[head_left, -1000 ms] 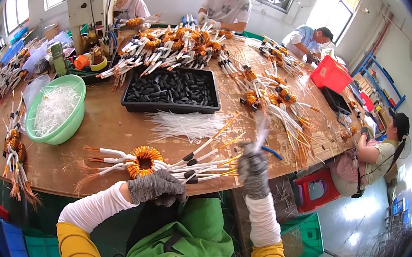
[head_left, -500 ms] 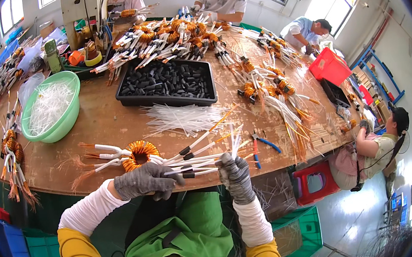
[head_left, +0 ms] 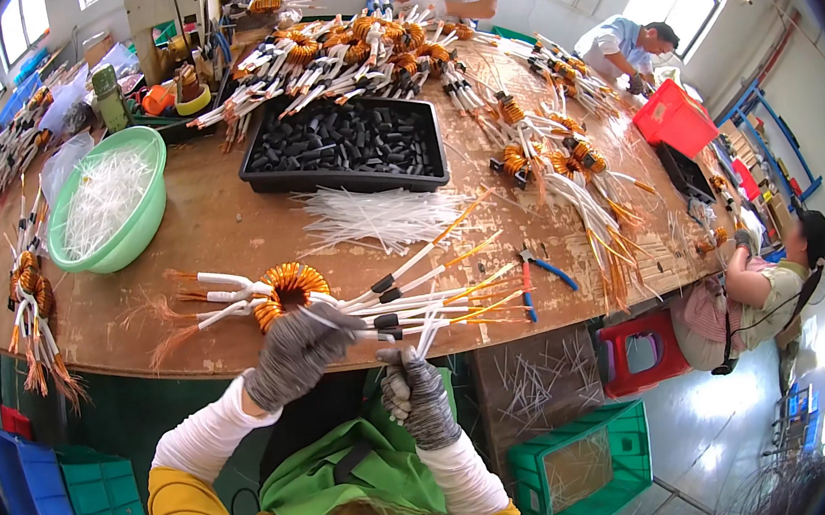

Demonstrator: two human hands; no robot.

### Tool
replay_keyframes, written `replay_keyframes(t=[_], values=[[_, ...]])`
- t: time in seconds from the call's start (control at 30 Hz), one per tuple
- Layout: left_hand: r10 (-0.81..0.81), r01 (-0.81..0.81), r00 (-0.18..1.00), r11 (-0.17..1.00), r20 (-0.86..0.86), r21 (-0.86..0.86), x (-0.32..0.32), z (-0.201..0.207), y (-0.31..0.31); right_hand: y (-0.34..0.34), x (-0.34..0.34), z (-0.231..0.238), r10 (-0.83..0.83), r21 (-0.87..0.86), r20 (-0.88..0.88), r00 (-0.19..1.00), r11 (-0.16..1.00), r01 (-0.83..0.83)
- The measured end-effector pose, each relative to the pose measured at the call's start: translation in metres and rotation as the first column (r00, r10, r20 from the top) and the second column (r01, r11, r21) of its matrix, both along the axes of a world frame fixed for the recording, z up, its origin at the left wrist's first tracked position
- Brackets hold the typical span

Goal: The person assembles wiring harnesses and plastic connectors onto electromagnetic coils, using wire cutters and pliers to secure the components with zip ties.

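Observation:
A copper-wound ring coil (head_left: 295, 271) with white-sleeved leads lies at the table's near edge, its bare strands fanning left. Its right-hand leads (head_left: 427, 301) carry black sleeves and end in orange tips. My left hand (head_left: 300, 358), in a grey glove, is closed at the coil's near side; a thin white strip, apparently a cable tie, shows at its fingers. My right hand (head_left: 417, 398), also gloved, grips a small bunch of white cable ties (head_left: 428, 336) standing up from its fingers, just below the leads.
Loose white ties (head_left: 379, 223) lie beyond the coil, before a black tray (head_left: 349, 181) of black sleeves. A green bowl (head_left: 157, 199) of ties stands left; pliers (head_left: 550, 275) lie right. More coils (head_left: 360, 47) are heaped behind. Co-workers sit around; a red stool (head_left: 641, 354) stands right.
My right hand has drawn left and toward me with the ties, away from the lead ends. My left hand has shifted up toward the coil. The view has tilted slightly.

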State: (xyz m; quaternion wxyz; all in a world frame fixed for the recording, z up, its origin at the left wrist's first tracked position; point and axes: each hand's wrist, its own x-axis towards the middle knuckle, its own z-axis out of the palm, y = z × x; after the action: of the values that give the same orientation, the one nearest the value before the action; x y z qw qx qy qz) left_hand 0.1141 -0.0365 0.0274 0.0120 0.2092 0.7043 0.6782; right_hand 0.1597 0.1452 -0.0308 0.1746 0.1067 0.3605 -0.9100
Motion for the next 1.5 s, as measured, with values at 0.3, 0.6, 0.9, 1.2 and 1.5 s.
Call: replay_keyframes(t=[0.3,0.6,0.9,1.2,1.5], values=[[0.173,-0.160,0.973,0.983,0.153,-0.094,-0.053,-0.017,-0.008,-0.004,0.000,-0.021,-0.077,0.175,0.042,0.996,0.982,0.068],[-0.154,0.250,0.931,0.930,0.330,-0.269,-0.086,-0.017,0.003,-0.020,-0.010,-0.026,-0.100,0.313,0.010,0.995,0.945,0.092],[-0.318,0.415,0.887,0.867,0.335,-0.276,-0.096,-0.024,0.004,-0.023,-0.016,-0.026,-0.081,0.378,0.055,0.995,0.924,0.055],[-0.213,0.200,0.976,0.816,0.039,-0.542,-0.095,-0.036,0.012,-0.031,-0.018,-0.019,-0.096,0.425,0.093,0.991,0.904,0.047],[-0.208,0.149,0.970,0.915,-0.122,-0.374,-0.068,-0.032,0.007,-0.036,-0.012,-0.016,-0.249,0.552,-0.092,0.964,0.793,0.257]])
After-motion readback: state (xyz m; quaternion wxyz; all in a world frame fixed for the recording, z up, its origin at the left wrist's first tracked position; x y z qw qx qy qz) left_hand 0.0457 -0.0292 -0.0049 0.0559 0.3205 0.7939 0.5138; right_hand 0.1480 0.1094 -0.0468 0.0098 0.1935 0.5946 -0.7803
